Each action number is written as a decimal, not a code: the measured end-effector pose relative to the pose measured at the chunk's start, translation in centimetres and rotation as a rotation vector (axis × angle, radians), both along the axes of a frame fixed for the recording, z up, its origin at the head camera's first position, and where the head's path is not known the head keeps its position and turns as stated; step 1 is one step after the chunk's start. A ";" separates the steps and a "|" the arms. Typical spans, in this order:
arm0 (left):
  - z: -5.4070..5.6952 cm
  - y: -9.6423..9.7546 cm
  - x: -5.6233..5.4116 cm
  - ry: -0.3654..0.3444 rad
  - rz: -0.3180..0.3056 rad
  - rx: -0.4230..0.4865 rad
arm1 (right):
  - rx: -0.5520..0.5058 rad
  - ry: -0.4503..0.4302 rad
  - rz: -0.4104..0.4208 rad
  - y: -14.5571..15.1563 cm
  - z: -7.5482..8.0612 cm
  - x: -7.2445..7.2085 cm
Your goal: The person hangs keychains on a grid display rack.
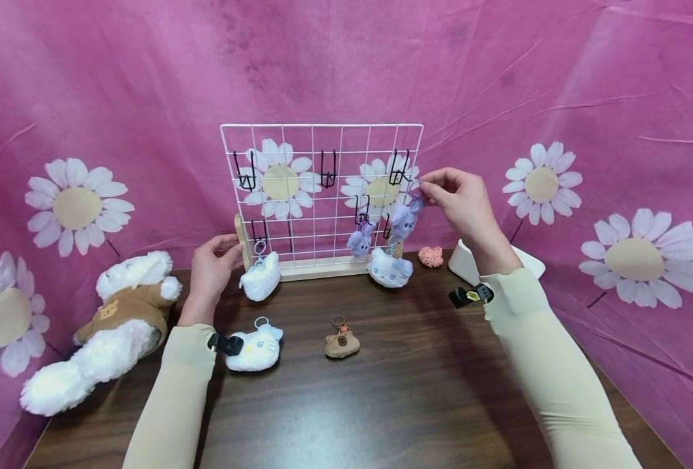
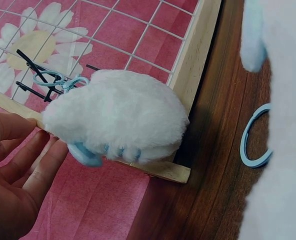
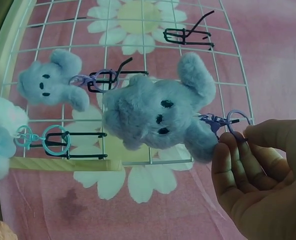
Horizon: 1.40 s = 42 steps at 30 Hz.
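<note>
With thumb and fingers, my left hand (image 1: 212, 270) grips the wooden post (image 2: 174, 171) at the left end of a white wire grid rack (image 1: 299, 125). A white plush keychain (image 2: 120, 112) hangs beside those fingers. My right hand (image 1: 462, 203) pinches the purple key ring (image 3: 228, 131) of a long-eared purple plush keychain (image 3: 153, 112). Its ring is at the tip of the upper right black hook (image 1: 398, 174). A smaller purple plush keychain (image 1: 360, 240) hangs on a lower hook to its left, and a white-and-blue plush keychain (image 1: 389, 268) hangs below.
On the brown table (image 1: 346, 417) lie a white plush keychain (image 1: 255, 350) and a brown plush keychain (image 1: 342, 344). A large white plush toy (image 1: 126, 312) in a brown top lies left. Behind the right forearm are a pink clump (image 1: 430, 256) and a white object (image 1: 462, 262).
</note>
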<state>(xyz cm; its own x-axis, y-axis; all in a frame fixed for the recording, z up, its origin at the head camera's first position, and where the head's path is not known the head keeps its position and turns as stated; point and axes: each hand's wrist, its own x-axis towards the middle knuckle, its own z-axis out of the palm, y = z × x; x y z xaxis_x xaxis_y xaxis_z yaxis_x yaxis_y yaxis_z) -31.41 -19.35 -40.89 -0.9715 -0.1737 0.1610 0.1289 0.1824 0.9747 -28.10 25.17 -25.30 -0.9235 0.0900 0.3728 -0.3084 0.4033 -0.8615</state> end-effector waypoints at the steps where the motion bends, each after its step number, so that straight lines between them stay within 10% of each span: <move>1: 0.0 0.0 0.0 0.001 -0.002 0.002 | -0.007 -0.003 0.001 -0.1 0.1 -0.1; 42: -0.4 -0.1 -0.5 -0.005 -0.013 0.023 | 0.089 -0.099 -0.062 -1.0 -0.4 -5.2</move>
